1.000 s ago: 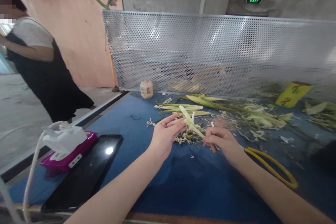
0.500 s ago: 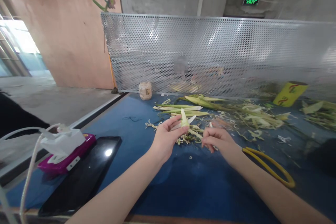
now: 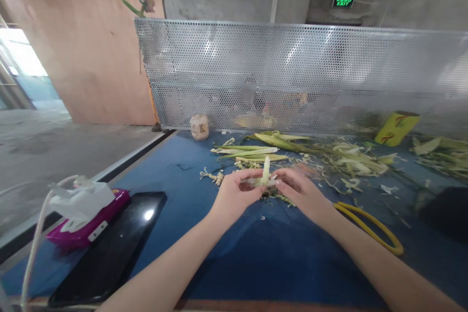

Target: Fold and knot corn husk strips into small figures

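Pale green-white leaf pieces [image 3: 266,171], one strip standing upright, are held over the middle of the blue table [image 3: 234,253]. My left hand [image 3: 237,193] grips them from the left, thumb and fingers pinched. From the right, my right hand [image 3: 300,194] has its thumb and fingers closed on the same pieces, close to the left fingertips. Shredded plant scraps [image 3: 280,197] lie under and behind both hands. Long green leaves [image 3: 248,151] rest just beyond, beside a small braided piece [image 3: 212,175] left of them.
A black phone [image 3: 109,248], purple power strip [image 3: 84,222] and white charger [image 3: 82,200] lie at left. A yellow ring [image 3: 369,226] and yellow can [image 3: 397,128] are at right. A wrapped roll [image 3: 199,127] stands before the perforated metal screen [image 3: 292,68].
My right hand has moved up and left to the leaf pieces and now grips them beside my left hand. The view has shifted slightly.
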`<state>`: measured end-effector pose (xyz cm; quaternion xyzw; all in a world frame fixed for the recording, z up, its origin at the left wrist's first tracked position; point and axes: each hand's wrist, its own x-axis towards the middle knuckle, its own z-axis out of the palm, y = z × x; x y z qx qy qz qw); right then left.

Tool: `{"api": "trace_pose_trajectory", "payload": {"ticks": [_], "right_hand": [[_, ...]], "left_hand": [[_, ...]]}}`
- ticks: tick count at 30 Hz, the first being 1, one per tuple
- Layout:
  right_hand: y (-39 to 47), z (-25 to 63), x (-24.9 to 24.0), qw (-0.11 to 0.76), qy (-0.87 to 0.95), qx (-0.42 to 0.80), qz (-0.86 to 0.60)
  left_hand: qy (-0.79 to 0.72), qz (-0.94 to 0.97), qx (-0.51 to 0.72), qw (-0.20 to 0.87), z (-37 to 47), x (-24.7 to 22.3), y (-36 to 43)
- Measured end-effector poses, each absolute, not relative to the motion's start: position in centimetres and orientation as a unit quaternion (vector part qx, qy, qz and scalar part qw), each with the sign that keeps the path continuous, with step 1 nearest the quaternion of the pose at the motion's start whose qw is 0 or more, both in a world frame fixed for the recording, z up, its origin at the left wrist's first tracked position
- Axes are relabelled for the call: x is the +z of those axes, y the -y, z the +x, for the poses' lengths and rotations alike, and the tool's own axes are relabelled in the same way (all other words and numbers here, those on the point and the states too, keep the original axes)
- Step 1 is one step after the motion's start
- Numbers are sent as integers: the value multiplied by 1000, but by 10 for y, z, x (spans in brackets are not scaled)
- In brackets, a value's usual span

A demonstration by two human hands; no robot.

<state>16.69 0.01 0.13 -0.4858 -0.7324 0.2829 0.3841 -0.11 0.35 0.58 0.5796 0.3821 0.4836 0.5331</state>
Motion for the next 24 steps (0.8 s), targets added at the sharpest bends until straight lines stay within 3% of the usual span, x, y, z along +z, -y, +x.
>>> {"api": "trace_pose_trajectory", "payload": {"ticks": [10,24], "right_hand": [[4,168,4,309,803,152,-486],[0,181,16,298,808,165,-480]], "left_hand": [[-397,645,454,470,-3,2,-5],[-387,711,407,423,-5,5,-4]]}}
